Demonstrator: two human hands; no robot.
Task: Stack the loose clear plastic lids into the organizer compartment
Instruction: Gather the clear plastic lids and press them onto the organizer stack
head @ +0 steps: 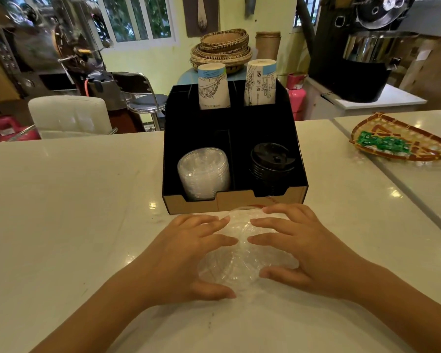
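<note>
Loose clear lids (242, 261): lying on the counter (61, 200) before the organizer (234, 200), apparently several overlapping. Left hand (189, 253) and right hand (298, 250) are cupping them, fingers spread. Risk: slick lids sliding apart while being gathered.

Honestly not much legible here. The two paper cup stacks at the back of the black organizer (234, 154) are printed: the left cup stack (212, 85) has line drawings and a small line of text near its lower edge, too blurry to read, and the right cup stack (261, 84) has small logos or emblems I can't make out either. A trace of red print on the organizer's cardboard front edge is unreadable too.
</note>
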